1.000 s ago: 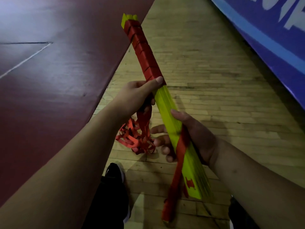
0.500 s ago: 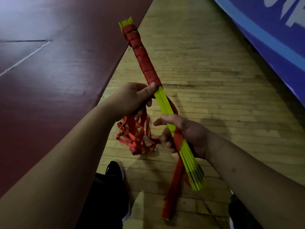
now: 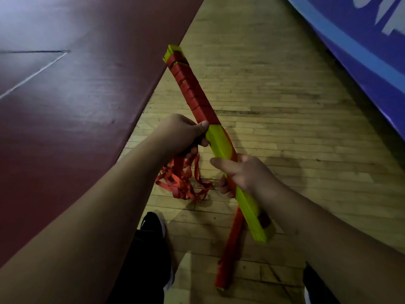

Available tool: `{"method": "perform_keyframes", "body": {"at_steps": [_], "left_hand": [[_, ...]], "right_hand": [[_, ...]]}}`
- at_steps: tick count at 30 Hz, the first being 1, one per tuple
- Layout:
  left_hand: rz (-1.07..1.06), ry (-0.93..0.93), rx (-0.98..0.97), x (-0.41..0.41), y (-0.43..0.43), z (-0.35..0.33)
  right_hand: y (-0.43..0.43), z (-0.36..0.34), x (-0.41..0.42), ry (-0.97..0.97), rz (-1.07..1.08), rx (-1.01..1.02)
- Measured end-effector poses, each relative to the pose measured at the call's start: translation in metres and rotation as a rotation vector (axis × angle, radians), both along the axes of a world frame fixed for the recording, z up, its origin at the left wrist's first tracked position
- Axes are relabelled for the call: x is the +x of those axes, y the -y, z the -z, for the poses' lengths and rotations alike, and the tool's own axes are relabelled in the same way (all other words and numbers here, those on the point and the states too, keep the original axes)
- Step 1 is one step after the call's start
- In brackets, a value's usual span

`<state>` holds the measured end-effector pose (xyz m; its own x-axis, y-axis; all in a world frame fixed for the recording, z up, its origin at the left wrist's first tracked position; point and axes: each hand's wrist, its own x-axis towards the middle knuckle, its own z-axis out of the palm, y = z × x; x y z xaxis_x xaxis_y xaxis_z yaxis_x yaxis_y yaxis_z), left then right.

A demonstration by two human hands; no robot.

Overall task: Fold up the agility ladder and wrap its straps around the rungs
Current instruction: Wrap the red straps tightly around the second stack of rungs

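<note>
The rung bundle (image 3: 219, 143) of the agility ladder runs diagonally through the centre of the frame, held above the wooden floor (image 3: 285, 106). Its upper half is bound in close turns of red strap (image 3: 192, 88); the lower half is bare yellow. The left hand (image 3: 182, 134) grips the bundle just below the last turn, thumb pressed on the yellow face and fingers curled underneath. A tangle of loose strap loops (image 3: 182, 183) hangs beneath it. The right hand (image 3: 243, 174) grips lower down, fingers curled round rungs and strap together, while a strap tail (image 3: 230, 249) hangs towards the lower centre. Assessed risks: the last turn may slacken if the thumb lifts before tension is taken up — the coil above would then loosen. The loops could knot as they feed in. The unbound lower end may fan apart if the right hand eases.
</note>
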<state>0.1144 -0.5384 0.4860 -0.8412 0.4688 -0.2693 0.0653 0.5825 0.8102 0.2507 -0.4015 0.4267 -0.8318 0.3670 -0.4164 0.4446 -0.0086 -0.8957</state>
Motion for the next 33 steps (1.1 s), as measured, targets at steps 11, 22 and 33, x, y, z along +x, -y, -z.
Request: {"method": "perform_keyframes", "body": {"at_steps": [11, 22, 33], "left_hand": [[-0.050, -0.069, 0.000, 0.008, -0.008, 0.002], [0.262, -0.001, 0.183, 0.007, 0.007, -0.007], [0.671, 0.152, 0.182, 0.060, -0.023, -0.002]], "right_hand": [[0.004, 0.003, 0.001, -0.036, -0.007, 0.094], [-0.049, -0.036, -0.005, -0.062, -0.199, -0.185], [-0.064, -0.063, 0.004, -0.524, 0.155, -0.769]]}}
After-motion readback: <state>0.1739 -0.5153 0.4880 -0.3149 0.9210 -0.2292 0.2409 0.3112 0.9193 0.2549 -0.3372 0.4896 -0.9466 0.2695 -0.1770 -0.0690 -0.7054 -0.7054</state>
